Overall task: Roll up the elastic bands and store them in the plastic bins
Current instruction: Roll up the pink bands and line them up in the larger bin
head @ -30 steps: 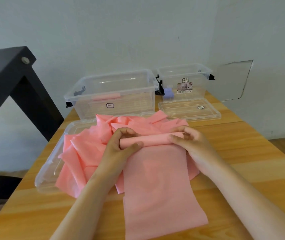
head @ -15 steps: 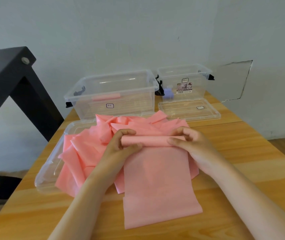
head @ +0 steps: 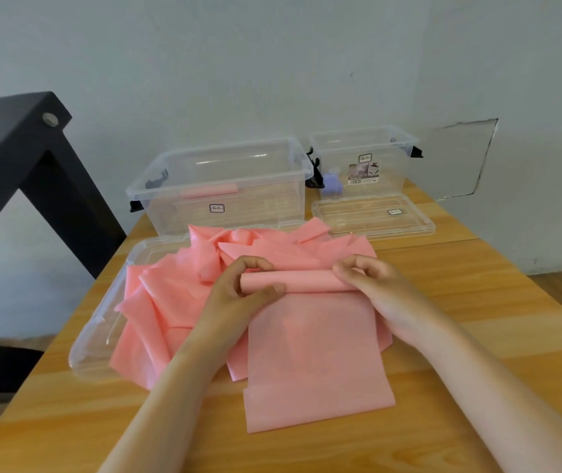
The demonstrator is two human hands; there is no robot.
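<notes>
The wooden worktop [head: 477,302] carries clear bins along its far edge, and the larger bin [head: 225,213] stands left of centre. A heap of loose pink bands [head: 170,295] lies over a lid [head: 95,336] near the left edge. One band [head: 317,363] lies flat toward the near edge. The left hand [head: 235,302] and right hand [head: 385,298] each have their grip curled round one end of its roll [head: 300,279]. Both ends should turn evenly with the flat tail taut and its edges aligned, or the roll will likely cone. A stored roll [head: 209,192] suggests the larger bin is the destination.
</notes>
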